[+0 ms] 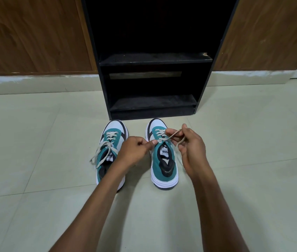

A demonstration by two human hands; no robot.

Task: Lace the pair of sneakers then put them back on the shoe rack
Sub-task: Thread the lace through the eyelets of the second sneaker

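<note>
Two teal, white and black sneakers stand side by side on the floor, toes toward the rack. The left sneaker [110, 142] has its beige lace tied in a loose bow, and my left forearm crosses its heel. Over the right sneaker [164, 164], my left hand [135, 151] pinches one end of the beige lace [171, 136] at the upper eyelets. My right hand [189, 144] holds the other end of that lace, pulled up and to the right of the tongue.
A black shoe rack [155, 60] with two bare shelves stands just beyond the sneakers, against a brown wooden wall [31, 33]. Pale floor tiles [35, 124] spread all around.
</note>
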